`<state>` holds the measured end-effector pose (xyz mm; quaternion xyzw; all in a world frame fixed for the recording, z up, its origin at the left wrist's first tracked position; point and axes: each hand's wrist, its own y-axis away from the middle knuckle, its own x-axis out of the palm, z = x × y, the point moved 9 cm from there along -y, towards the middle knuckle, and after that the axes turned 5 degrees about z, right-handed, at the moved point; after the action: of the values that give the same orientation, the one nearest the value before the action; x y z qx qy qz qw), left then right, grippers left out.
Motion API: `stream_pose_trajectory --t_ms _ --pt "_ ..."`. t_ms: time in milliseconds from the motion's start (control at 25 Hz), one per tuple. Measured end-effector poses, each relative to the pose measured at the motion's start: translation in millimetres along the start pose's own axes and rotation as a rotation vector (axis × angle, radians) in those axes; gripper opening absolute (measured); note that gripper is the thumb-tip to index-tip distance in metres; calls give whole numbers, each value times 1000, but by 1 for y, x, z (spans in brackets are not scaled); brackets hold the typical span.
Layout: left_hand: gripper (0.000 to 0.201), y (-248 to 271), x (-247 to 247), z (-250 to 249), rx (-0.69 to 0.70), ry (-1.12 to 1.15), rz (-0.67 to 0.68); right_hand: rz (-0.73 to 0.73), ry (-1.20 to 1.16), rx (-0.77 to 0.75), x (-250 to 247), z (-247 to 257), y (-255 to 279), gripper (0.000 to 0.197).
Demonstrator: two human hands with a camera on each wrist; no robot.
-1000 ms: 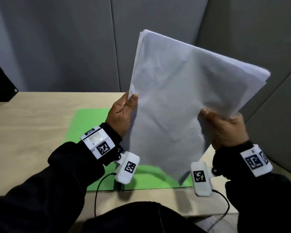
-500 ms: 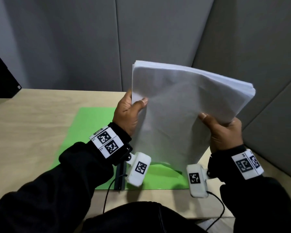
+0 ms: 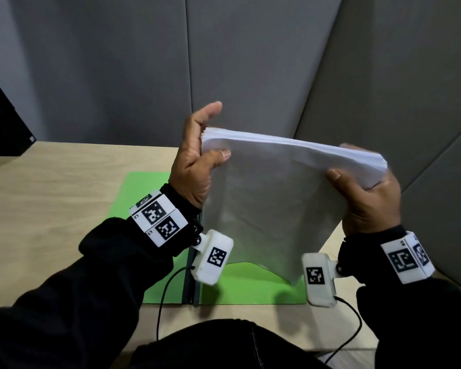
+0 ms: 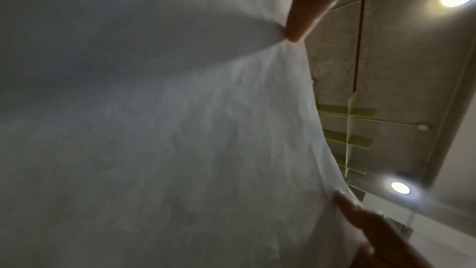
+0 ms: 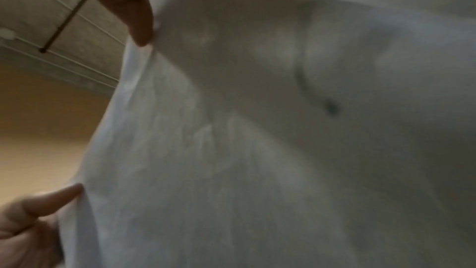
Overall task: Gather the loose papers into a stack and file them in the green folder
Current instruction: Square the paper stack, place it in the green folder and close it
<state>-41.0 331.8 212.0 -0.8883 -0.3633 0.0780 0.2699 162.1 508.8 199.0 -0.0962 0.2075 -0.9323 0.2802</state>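
Observation:
I hold a thick stack of white papers (image 3: 272,203) on edge over the open green folder (image 3: 250,288), which lies flat on the desk. The stack's lower edge reaches down to the folder's right half. My left hand (image 3: 209,153) pinches the top left corner, thumb on the front sheet and index finger raised above it. My right hand (image 3: 357,187) grips the top right corner, thumb in front and fingers behind. In both wrist views the papers (image 4: 154,129) (image 5: 257,150) fill the picture, with fingertips at their edge.
The folder's dark spine (image 3: 190,278) runs down its middle, and its left half (image 3: 144,193) lies bare. The wooden desk (image 3: 51,198) stretches to the left. A black object (image 3: 0,123) stands at the far left. Grey partition walls (image 3: 250,62) close off the back and right.
The stack has come down from in front of the wall towards the folder and squared up. Both hands now hold it at its top corners instead of lower down the sides.

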Motion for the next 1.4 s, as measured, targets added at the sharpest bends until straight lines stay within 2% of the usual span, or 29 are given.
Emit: stream_pose_trajectory --t_ms 80,120,240,320,400,480,520,560,640,720,840,960,1000,1040,1080,1160,1200,1320,1400 --pt "71 0 0 -8 85 -84 5 -21 104 -157 -2 22 0 66" --pt "69 2 3 -12 132 -194 20 -12 174 -240 0 32 2 69" --pt "48 8 9 -27 263 -508 65 74 465 -417 13 52 8 50" --pt "39 7 4 -33 318 -555 70 100 519 -433 11 53 5 45" --pt "42 3 -1 -25 253 -446 72 93 388 -349 -1 39 0 47" --pt "54 2 -3 5 24 -90 61 53 59 -151 -11 9 -3 51" --pt "57 6 1 25 -109 85 55 33 -60 -34 -11 -11 -1 45" --pt "54 11 5 45 -226 175 41 26 -79 71 -7 -29 3 38" --pt "33 22 6 66 -365 113 5 55 18 190 5 -48 12 40" --pt "23 19 3 63 -361 108 -46 62 -13 156 11 -45 12 37" --pt "23 7 0 48 -279 178 -2 83 -157 76 4 -34 3 15" --pt "27 13 -2 65 -349 175 70 146 -169 179 1 -55 6 29" --pt "28 19 -1 75 -393 159 77 177 -147 219 5 -66 10 28" --pt "27 25 0 83 -426 132 71 186 -138 240 9 -74 16 17" --pt "25 28 1 87 -432 100 58 170 -100 234 12 -75 19 17" --pt "20 22 3 78 -390 68 29 137 -41 206 16 -70 15 42" --pt "19 16 3 69 -356 85 26 121 -65 169 14 -63 9 42" --pt "22 6 1 58 -297 208 40 115 -109 112 5 -51 -2 29" --pt "23 22 1 78 -374 220 67 154 -82 170 7 -71 7 21"
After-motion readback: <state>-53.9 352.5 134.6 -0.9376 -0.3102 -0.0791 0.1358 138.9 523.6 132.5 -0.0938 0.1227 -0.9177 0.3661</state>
